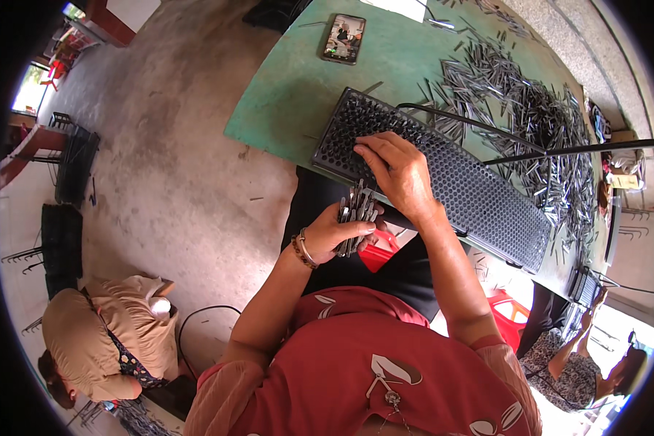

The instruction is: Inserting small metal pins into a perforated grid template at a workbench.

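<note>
A bundle of thin grey metal strips (pixel 356 211) stands upright in my left hand (pixel 328 234), whose fingers and thumb wrap round it just off the table's near edge. A long black tray with rows of round holes (pixel 479 200) lies slantwise along that edge. Over its left part is my right hand (pixel 402 173), thumb and fingertips pressed together close to the holes. Whatever those fingertips hold, if anything, is too small to make out. Dark pieces fill many holes at the tray's left end (pixel 356 112).
Loose metal strips (pixel 516 102) are heaped behind the tray on the green table (pixel 276 102). A black bar (pixel 516 138) crosses above the tray. A phone (pixel 344 38) lies at the back left. Other people sit at lower left (pixel 109 341) and lower right (pixel 559 367).
</note>
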`<action>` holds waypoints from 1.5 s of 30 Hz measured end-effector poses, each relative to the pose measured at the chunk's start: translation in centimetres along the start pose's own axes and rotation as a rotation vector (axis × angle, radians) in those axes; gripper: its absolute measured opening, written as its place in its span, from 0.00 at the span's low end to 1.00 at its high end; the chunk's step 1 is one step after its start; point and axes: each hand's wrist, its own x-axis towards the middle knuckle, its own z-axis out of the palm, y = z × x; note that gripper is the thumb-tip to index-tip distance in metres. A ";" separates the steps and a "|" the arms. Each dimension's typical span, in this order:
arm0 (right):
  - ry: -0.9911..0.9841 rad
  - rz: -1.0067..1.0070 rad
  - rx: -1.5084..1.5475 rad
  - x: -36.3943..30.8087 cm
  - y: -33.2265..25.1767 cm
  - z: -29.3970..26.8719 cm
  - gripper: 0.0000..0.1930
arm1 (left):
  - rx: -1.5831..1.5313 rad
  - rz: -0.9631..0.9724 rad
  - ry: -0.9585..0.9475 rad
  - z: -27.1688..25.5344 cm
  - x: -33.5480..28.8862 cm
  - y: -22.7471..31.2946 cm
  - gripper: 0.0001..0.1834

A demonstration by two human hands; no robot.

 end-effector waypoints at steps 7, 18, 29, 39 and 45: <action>-0.070 -0.012 -0.140 -1.0 0.5 0.3 0.10 | 0.029 -0.014 0.065 0.6 -0.2 0.3 0.21; -0.203 0.312 0.188 -2.1 0.1 -2.9 0.09 | 0.016 0.036 0.025 0.9 -0.6 0.5 0.24; 0.108 0.644 0.430 -2.0 0.5 -3.0 0.11 | -0.044 0.029 0.045 0.9 0.6 -0.2 0.23; 0.079 0.164 0.127 -1.0 1.0 -1.6 0.06 | -0.019 0.008 0.041 1.2 0.2 0.2 0.23; 0.029 0.056 0.057 -1.5 1.4 -1.0 0.08 | -0.008 -0.004 -0.002 1.1 0.2 0.3 0.23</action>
